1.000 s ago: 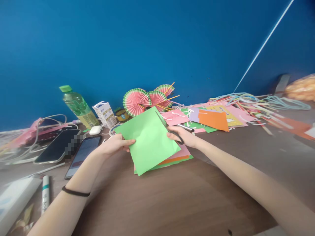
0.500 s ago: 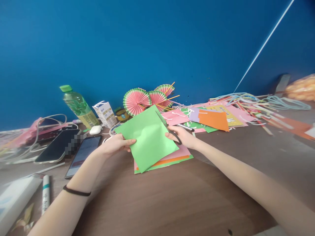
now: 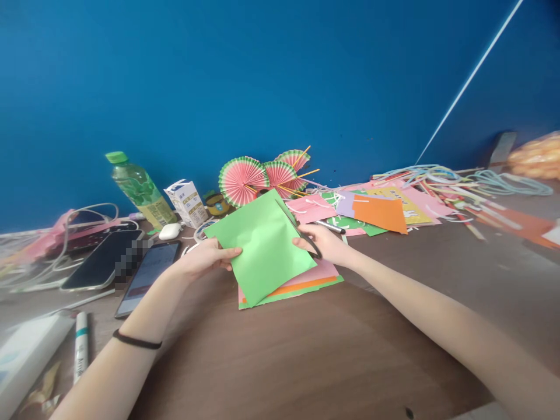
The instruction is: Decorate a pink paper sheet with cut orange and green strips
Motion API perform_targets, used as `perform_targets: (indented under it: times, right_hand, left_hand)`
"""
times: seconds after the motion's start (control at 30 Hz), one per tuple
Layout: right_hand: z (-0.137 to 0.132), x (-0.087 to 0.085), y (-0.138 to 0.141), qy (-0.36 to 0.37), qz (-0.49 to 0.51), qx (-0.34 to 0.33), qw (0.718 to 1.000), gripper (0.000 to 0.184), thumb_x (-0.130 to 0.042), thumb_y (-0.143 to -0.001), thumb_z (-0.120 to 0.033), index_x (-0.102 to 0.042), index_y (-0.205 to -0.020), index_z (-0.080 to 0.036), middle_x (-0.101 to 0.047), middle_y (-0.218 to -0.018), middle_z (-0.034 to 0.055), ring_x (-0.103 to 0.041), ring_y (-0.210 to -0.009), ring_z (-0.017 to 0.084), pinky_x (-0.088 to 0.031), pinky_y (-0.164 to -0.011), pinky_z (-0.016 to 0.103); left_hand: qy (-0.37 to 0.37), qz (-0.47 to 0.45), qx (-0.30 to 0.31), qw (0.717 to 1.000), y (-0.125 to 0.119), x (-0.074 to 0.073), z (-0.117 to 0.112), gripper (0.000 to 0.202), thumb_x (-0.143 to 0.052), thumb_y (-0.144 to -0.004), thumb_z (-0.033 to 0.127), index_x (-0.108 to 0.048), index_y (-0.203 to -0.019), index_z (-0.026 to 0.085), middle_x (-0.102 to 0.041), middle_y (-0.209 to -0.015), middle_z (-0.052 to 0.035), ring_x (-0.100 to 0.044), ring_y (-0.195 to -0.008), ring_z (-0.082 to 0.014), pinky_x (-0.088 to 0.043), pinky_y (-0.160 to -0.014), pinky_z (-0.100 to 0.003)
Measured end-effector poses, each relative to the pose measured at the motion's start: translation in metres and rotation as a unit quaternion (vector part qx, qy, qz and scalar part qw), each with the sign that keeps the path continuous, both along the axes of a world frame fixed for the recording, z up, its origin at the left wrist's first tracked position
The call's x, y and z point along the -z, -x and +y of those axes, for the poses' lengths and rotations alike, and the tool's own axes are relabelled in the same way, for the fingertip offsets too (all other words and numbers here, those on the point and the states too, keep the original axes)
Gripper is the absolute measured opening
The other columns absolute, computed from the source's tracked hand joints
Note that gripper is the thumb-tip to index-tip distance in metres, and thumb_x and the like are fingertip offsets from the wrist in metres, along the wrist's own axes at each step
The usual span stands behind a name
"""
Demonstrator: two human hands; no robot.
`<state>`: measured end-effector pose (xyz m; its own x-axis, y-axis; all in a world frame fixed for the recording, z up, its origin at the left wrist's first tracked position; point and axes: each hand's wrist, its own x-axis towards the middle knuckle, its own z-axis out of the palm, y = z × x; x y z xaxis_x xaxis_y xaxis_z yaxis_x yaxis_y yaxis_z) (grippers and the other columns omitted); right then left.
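A sheet of green paper [image 3: 258,245] is held up at a tilt over the desk. My left hand [image 3: 210,255] pinches its left edge, thumb on top. In my right hand [image 3: 321,242] is a pair of black-handled scissors [image 3: 315,249], with the fingers closed round the handle. A thin dark blade runs along the sheet's upper right edge; the rest of the scissors is hidden by the hand and the paper. Underneath lies a stack of pink, orange and green paper [image 3: 306,290], partly covered by the sheet.
Pink-and-green pleated paper fans [image 3: 243,181] lean against the blue wall. To the left are a green-capped bottle [image 3: 142,189], a small carton [image 3: 187,203], two phones [image 3: 149,277] and a marker [image 3: 81,344]. Paper pieces [image 3: 380,213] and coloured strips [image 3: 437,178] lie at the back right.
The green sheet's upper right edge has shifted slightly, and the scissors blade shows more clearly over it. Both hands stay almost where they were.
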<state>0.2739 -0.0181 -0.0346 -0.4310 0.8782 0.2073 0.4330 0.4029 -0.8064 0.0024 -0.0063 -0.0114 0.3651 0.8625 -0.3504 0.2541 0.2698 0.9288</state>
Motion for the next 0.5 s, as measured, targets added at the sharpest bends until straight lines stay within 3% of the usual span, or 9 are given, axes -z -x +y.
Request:
perform_targets:
  times: [0.17,0.33,0.5]
  right_hand:
    - [0.0002,-0.0004,-0.0014,-0.012,-0.009,0.010,1.000,0.044,-0.053,-0.073,-0.054,-0.028,-0.062,-0.020,-0.021,-0.057,-0.0061,-0.023,-0.052,0.007,-0.020,-0.049,0.022]
    - [-0.0002,-0.0008,-0.0015,0.038,0.023,-0.006,0.999,0.041,-0.052,-0.074,-0.054,-0.032,-0.064,-0.020,-0.021,-0.058,-0.0061,-0.024,-0.050,0.007,-0.020,-0.047,0.022]
    - [0.0011,0.0002,-0.0010,0.027,0.041,-0.006,0.999,0.040,-0.049,-0.076,-0.055,-0.033,-0.064,-0.019,-0.024,-0.059,-0.0051,-0.026,-0.053,0.008,-0.023,-0.050,0.023]
  left_hand:
    - [0.004,0.006,-0.008,1.000,-0.0006,0.0002,-0.0005,0.031,-0.075,-0.057,0.029,-0.065,-0.085,0.017,-0.068,-0.079,-0.0022,-0.059,-0.066,-0.0132,-0.046,-0.057,-0.023]
    - [-0.008,0.027,-0.010,1.000,-0.0023,-0.0008,-0.0017,0.028,-0.075,-0.054,0.032,-0.066,-0.076,0.017,-0.067,-0.073,-0.0025,-0.058,-0.063,-0.0149,-0.046,-0.056,-0.025]
    - [-0.005,0.065,0.050,0.997,-0.0037,-0.0002,-0.0035,0.021,-0.073,-0.058,0.035,-0.066,-0.066,0.017,-0.066,-0.067,-0.0036,-0.057,-0.062,-0.0147,-0.046,-0.058,-0.025]
